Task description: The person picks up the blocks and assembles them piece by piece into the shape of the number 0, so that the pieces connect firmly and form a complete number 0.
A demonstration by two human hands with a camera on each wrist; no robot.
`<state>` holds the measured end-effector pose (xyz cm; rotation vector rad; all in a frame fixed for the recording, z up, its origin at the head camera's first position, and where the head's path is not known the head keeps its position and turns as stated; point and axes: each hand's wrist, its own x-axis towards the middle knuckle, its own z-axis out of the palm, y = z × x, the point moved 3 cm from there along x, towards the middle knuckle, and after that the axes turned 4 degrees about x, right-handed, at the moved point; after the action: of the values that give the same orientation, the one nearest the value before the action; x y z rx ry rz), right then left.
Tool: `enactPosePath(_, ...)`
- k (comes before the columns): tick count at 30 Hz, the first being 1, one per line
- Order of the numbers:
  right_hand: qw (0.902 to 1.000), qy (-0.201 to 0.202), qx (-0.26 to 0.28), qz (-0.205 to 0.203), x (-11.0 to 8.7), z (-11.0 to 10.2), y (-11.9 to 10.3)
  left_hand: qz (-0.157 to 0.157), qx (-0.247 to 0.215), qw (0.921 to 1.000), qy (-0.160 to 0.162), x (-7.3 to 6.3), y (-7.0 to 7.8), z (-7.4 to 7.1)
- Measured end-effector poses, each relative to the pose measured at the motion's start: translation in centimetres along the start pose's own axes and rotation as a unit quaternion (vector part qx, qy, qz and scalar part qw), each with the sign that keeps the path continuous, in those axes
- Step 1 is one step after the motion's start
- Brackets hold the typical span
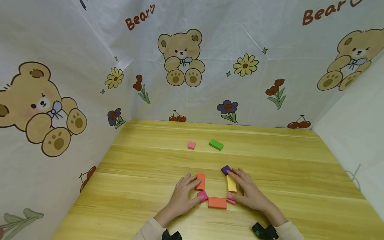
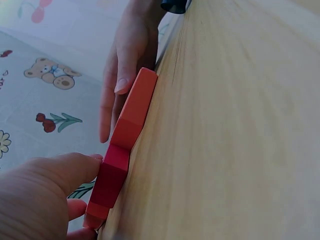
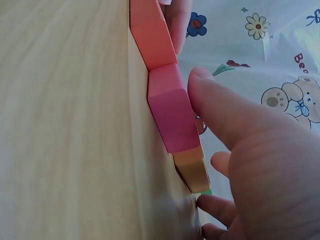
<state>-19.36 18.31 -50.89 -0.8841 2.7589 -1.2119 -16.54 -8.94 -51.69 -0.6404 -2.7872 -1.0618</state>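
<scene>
Colored blocks form a U on the table. My left hand lies along its left side, fingertips at the upright orange block and thumb at the magenta block. My right hand lies along the right side. Its thumb touches the pink block and its fingers reach the yellow block and the purple block. Between the two sides, an orange block makes up the near edge. Fingers on both hands are extended and loosely spread, not curled round any block.
Farther back on the wooden table lie a small pink cube and a green block. Bear-printed cloth walls in the table at the back and left. Black wrist devices sit at both wrists.
</scene>
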Motion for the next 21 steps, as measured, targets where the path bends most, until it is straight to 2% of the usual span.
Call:
enactPosePath(7, 0.9999, 0.0, -0.013, -0.001, -0.02, 0.03, 0.07, 0.003, -0.001, 1.0, 0.003, 0.08, -0.14, 0.21)
enactPosePath(21, 1.0, 0.006, -0.001, 0.001, 0.12, -0.02, -0.17, 0.002, 0.006, 1.0, 0.007, 0.16, -0.06, 0.12)
